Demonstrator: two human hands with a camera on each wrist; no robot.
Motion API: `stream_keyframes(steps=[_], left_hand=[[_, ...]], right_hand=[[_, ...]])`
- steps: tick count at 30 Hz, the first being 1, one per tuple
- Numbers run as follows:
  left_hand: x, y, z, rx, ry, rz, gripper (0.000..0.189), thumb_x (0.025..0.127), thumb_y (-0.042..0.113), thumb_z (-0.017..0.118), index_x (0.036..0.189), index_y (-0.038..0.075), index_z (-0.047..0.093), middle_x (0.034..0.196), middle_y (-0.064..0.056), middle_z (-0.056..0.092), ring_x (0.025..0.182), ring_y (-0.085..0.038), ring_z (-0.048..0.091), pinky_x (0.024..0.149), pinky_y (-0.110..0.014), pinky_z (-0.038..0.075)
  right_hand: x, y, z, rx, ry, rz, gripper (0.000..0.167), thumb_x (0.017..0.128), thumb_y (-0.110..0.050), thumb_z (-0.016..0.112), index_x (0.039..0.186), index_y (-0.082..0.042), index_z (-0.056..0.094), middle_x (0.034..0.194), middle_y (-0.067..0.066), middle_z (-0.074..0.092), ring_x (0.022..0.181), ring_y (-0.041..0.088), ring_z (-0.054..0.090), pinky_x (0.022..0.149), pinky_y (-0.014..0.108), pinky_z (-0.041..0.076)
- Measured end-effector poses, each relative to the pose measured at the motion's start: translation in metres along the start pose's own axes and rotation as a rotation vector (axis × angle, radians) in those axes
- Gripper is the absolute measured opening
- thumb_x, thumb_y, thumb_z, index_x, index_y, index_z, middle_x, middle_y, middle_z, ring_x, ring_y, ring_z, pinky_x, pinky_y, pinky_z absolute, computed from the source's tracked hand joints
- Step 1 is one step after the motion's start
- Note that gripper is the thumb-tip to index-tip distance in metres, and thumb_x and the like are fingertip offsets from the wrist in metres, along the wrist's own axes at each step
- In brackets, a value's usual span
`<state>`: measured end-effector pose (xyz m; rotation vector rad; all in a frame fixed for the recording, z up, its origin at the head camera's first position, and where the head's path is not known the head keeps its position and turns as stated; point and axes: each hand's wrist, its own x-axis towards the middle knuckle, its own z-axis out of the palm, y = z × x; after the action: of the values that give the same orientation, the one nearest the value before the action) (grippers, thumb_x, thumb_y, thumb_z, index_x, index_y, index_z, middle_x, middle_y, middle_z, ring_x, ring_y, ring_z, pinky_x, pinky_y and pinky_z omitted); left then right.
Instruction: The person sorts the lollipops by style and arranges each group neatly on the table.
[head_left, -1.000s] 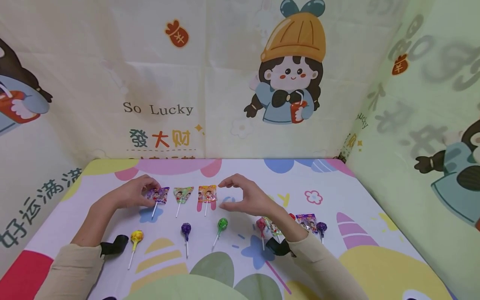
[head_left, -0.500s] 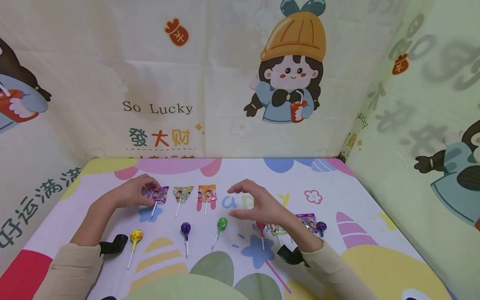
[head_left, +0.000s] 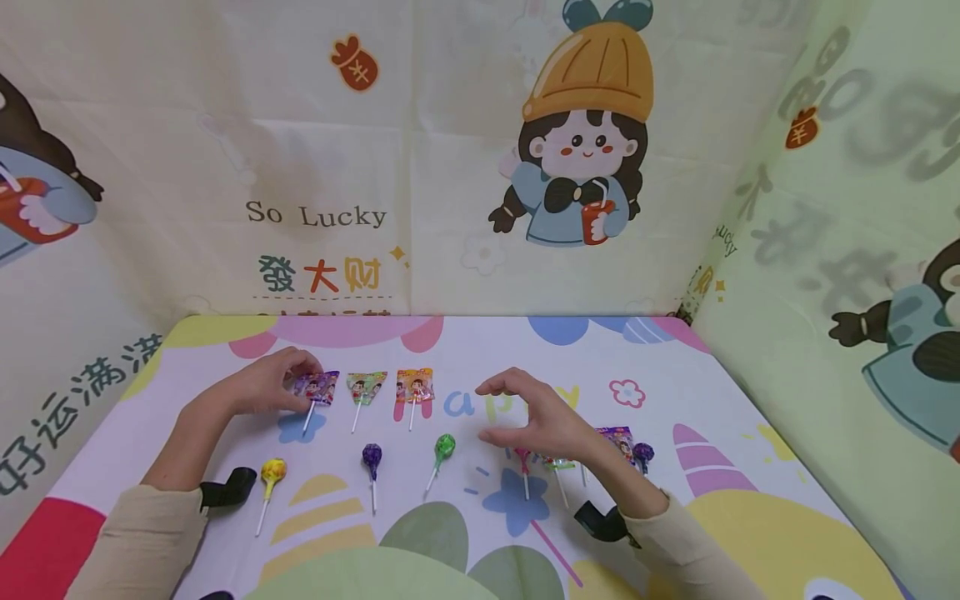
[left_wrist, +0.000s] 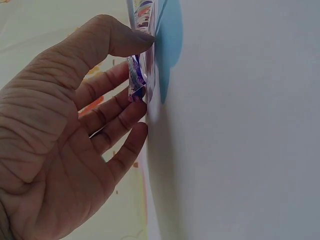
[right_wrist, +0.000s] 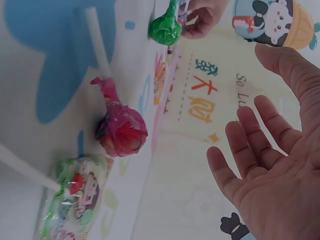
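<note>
My left hand [head_left: 266, 383] has its thumb and fingertips around the edge of a flat lollipop in a purple wrapper [head_left: 324, 387], which lies on the table. In the left wrist view the thumb overlaps this wrapper [left_wrist: 136, 77]. To its right lie a green-wrapped lollipop [head_left: 367, 387] and an orange-wrapped lollipop [head_left: 415, 386], sticks toward me. My right hand [head_left: 547, 417] hovers with spread, relaxed fingers and holds nothing. Below it are a pink round lollipop [right_wrist: 122, 130] and another green-wrapped one [right_wrist: 82, 192], partly hidden by the forearm in the head view.
Nearer me lie round lollipops: yellow [head_left: 274, 472], dark purple [head_left: 372, 456] and green [head_left: 445, 447]. Past the right forearm are another purple-wrapped lollipop [head_left: 622, 439] and a round purple one [head_left: 642, 454]. A printed cloth wall [head_left: 450, 167] stands behind the table.
My right hand has drawn back to the right and toward me, away from the orange-wrapped lollipop. My left hand stays at the purple-wrapped one.
</note>
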<state>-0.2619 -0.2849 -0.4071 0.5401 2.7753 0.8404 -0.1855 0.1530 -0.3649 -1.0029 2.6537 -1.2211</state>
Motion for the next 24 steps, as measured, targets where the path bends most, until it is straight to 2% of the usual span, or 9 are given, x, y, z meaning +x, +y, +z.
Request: stream_keyframes(steps=[5,14,24], left_hand=[[0.001,-0.002,0.0,-0.018,-0.001,0.012,0.054,0.078,0.018,0.086,0.123,0.003,0.059,0.123,-0.017,0.06,0.115,-0.037,0.054,0.105,-0.062,0.045],[0.001,-0.001,-0.002,-0.027,-0.006,0.007,0.053,0.079,0.018,0.086,0.121,0.004,0.059,0.123,-0.017,0.06,0.115,-0.036,0.054,0.105,-0.062,0.045],[0.0,0.0,-0.002,-0.036,-0.014,0.003,0.052,0.079,0.017,0.086,0.121,0.003,0.059,0.122,-0.016,0.06,0.114,-0.036,0.054,0.105,-0.061,0.045]], right_hand=[[-0.007,0.005,-0.001,0.007,0.01,-0.009,0.048,0.085,-0.024,0.085,0.127,-0.022,0.063,0.13,-0.001,0.063,0.122,0.027,0.056,0.106,0.056,0.045],[-0.02,0.012,-0.007,0.006,0.039,-0.003,0.047,0.085,-0.026,0.085,0.126,-0.023,0.064,0.126,-0.007,0.063,0.122,0.032,0.058,0.107,0.052,0.046],[-0.034,0.02,-0.014,-0.018,0.068,0.025,0.048,0.083,-0.027,0.087,0.125,-0.024,0.064,0.125,-0.002,0.065,0.122,0.033,0.059,0.107,0.048,0.047]])
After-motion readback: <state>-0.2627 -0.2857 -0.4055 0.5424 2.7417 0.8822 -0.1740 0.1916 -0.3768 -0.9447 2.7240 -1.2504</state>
